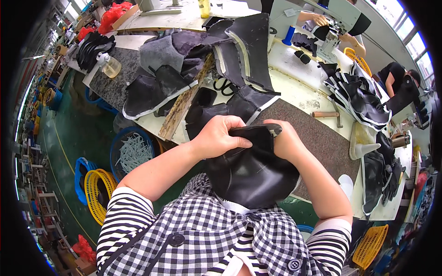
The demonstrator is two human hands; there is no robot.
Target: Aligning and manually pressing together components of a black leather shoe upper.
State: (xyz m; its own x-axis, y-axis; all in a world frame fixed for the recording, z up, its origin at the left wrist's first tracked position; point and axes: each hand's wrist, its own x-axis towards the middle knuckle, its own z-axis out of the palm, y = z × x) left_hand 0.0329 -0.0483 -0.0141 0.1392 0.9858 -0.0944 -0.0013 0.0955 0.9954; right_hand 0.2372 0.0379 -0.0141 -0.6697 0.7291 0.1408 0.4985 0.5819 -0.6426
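A glossy black leather boot upper (253, 177) hangs in front of my chest, its pale-edged lower rim against the checked apron. My left hand (222, 137) grips its top edge, the thumb lying over the leather. On the other side, my right hand (286, 140) is closed round the same top edge, with its inner fingers hidden. Just beyond my hands, another black upper (251, 102) lies on the table, and a further upper (156, 89) with a white edge rests to the left. Black-handled scissors (224, 86) lie between them.
A hammer (326, 114) lies right of the brown work mat (294, 119). Stacked black uppers (357, 96) stand at the right. A squeeze bottle (109, 65) is at the far left. Baskets (99, 193) stand on the floor. Another person's hand (317, 19) works at a sewing machine.
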